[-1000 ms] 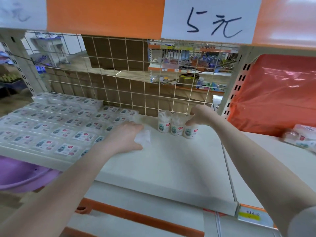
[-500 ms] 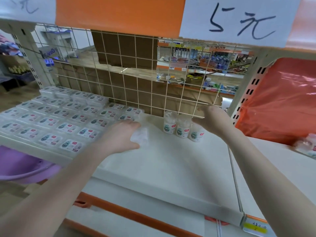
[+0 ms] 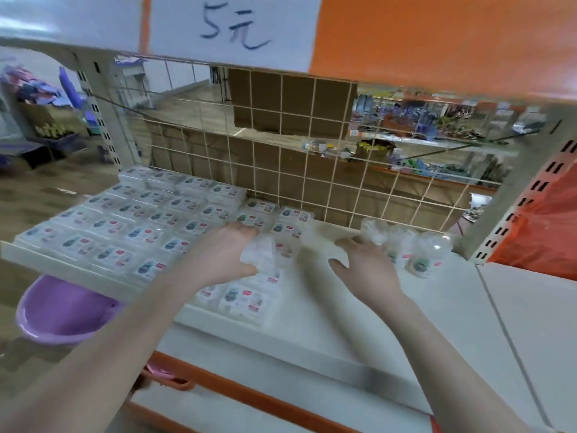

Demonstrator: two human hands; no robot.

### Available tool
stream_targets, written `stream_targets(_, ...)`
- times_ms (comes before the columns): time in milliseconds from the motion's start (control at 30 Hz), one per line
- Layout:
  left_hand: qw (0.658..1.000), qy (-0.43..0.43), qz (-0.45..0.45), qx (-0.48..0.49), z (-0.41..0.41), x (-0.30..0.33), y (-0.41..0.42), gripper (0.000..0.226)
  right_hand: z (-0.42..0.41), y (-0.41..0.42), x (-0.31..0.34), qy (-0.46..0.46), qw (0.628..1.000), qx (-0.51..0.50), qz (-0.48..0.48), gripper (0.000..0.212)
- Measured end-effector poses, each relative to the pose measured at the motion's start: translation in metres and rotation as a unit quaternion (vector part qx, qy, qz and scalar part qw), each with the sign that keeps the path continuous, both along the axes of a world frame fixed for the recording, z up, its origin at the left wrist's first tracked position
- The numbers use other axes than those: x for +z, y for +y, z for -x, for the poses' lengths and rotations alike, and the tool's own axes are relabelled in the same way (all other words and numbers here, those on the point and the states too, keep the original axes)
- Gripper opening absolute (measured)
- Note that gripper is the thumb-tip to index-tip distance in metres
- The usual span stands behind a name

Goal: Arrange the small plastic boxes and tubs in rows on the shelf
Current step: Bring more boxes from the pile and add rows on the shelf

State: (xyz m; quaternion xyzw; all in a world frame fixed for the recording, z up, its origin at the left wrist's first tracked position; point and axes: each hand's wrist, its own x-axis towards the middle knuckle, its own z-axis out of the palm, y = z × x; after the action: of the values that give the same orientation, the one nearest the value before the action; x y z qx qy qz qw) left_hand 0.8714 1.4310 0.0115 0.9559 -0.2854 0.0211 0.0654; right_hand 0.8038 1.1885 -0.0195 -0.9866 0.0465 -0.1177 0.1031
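Note:
Flat clear plastic boxes [image 3: 140, 232] with small labels lie in rows across the left half of the white shelf [image 3: 359, 310]. My left hand [image 3: 224, 254] grips one clear box [image 3: 260, 254] above the right end of those rows. Three round clear tubs [image 3: 415, 248] stand near the wire grid at the back right. My right hand [image 3: 365, 264] hovers just left of the tubs with fingers spread and holds nothing. The picture is blurred by motion.
A wire grid [image 3: 312, 170] closes the shelf's back. A perforated upright [image 3: 512, 198] and orange plastic sheet [image 3: 543, 232] bound the right. A purple basin [image 3: 62, 310] sits below left. An orange panel with a price sign [image 3: 234, 26] hangs above.
The view swung left. My right hand came off the tubs and moved left and nearer. My left hand still holds its clear box over the box rows.

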Motion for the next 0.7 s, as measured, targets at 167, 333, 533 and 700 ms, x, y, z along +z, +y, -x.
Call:
stream_targets(167,0.999,-0.010,-0.026,-0.039,-0.035,-0.005,0.043,0.065,-0.024,0.044,-0.028,0.038,0.997,-0.072,0.011,0.036)
stream_targets(333,0.994,-0.019,-0.055,-0.091,-0.059,-0.007,0.066,0.062,-0.034,0.071,-0.047,0.043,0.989,-0.138,0.011,0.033)
stream_targets(533,0.986,-0.017,-0.049,-0.156,-0.072,-0.009,0.062,0.055,-0.035,0.077,-0.056,0.042,0.984,-0.167,0.041,0.036)
stream_targets(700,0.983,-0.029,-0.058,-0.174,-0.078,-0.012,0.052,0.057,-0.035,0.077,-0.057,0.039,0.983,-0.172,0.046,0.037)
